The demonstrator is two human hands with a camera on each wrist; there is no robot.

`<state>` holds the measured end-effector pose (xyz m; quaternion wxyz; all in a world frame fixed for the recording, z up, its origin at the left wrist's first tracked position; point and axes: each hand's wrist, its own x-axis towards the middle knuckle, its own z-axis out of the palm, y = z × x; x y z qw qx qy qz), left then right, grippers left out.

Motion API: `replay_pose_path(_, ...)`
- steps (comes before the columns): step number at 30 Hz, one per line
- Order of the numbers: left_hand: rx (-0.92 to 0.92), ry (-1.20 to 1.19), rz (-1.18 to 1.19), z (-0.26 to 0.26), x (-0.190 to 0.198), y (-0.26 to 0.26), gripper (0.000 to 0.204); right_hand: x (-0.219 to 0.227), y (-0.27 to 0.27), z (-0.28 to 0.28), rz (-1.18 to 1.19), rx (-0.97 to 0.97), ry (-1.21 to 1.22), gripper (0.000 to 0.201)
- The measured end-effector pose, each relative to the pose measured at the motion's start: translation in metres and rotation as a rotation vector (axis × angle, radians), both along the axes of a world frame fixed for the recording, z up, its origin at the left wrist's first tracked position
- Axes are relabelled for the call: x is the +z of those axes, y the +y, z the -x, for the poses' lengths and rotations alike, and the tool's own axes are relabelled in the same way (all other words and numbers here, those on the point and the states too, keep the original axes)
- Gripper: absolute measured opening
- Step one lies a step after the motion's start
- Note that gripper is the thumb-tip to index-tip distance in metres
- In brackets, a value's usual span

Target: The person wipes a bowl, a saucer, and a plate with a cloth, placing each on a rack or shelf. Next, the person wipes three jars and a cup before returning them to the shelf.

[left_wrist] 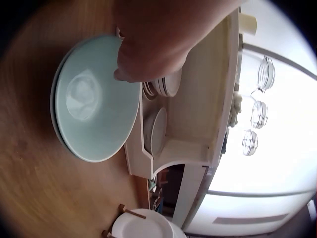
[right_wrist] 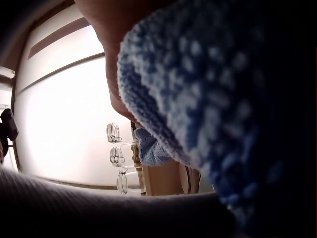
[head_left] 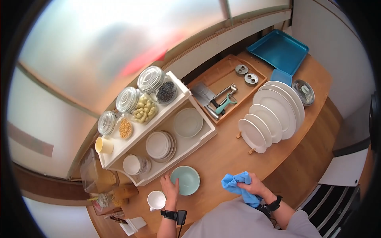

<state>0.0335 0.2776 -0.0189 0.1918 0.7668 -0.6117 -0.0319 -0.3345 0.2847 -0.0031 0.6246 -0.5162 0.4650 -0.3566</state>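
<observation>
1. Hands work apart at the near edge of the wooden counter [head_left: 222, 154]: the left hand [head_left: 170, 187] rests on the rim of a pale green bowl [head_left: 186, 180], fingers laid on its near-left edge, thumb on the rim in the left wrist view [left_wrist: 130, 69].
2. The bowl stands upright on the counter, just in front of the cream shelf unit [head_left: 198, 139] and just beside a white mug [head_left: 156, 200] on its left.
3. The right hand [head_left: 254, 184] grips a bunched blue cloth [head_left: 238, 184], fingers curled round it, held above the counter edge close to the person's body; in the right wrist view the cloth [right_wrist: 223, 109] fills most of the picture.
4. Inside the shelf unit sit a white bowl [head_left: 188, 122], a stack of small plates [head_left: 159, 145] and a stack of cups [head_left: 135, 164]; on top stand three glass jars [head_left: 137, 103] and a yellow cup [head_left: 104, 145].
5. A rack of white plates [head_left: 272, 117] stands upright to the right, well apart from the hands.
6. Behind it lie a wooden tray [head_left: 222, 77] with a cleaver and a peeler, and a blue tray [head_left: 278, 49].
</observation>
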Motion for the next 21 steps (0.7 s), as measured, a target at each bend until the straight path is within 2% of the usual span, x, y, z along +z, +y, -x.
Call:
replay_pose_path(1,0.017,0.001,0.004,-0.007,-0.007,0.006,0.041,0.0,-0.001,-0.001,0.019,0.03,0.002,0.022)
replay_pose_path(3,0.08,0.116,-0.145,-0.019,-0.017,0.012,0.037,0.004,-0.004,-0.003,0.048,0.074,0.01,0.022)
replay_pose_path(6,0.135,0.212,-0.173,-0.031,-0.031,0.013,0.033,0.019,-0.006,-0.004,0.101,0.087,0.035,0.021)
replay_pose_path(9,0.148,0.201,-0.081,-0.028,-0.011,0.014,0.026,0.029,-0.008,-0.001,0.199,0.089,0.062,0.021)
replay_pose_path(13,0.071,0.208,0.002,-0.025,0.007,0.026,0.025,0.035,-0.01,0.005,0.209,-0.077,0.095,0.022)
replay_pose_path(15,0.138,0.575,0.079,-0.027,0.002,0.037,0.026,0.046,-0.015,-0.001,0.197,-0.139,0.112,0.023)
replay_pose_path(16,0.11,0.821,0.134,-0.033,-0.019,0.044,0.027,0.053,-0.018,-0.007,0.216,-0.132,0.093,0.023)
replay_pose_path(17,0.114,0.825,0.139,-0.018,0.004,0.045,0.027,0.061,-0.02,-0.014,0.235,-0.123,0.074,0.024)
replay_pose_path(19,0.29,1.528,-0.087,0.024,0.049,0.054,0.03,0.076,-0.026,-0.032,0.31,-0.063,0.065,0.024)
replay_pose_path(21,0.162,1.826,-0.206,0.049,0.056,0.06,0.043,0.093,-0.032,-0.051,0.386,0.0,0.052,0.024)
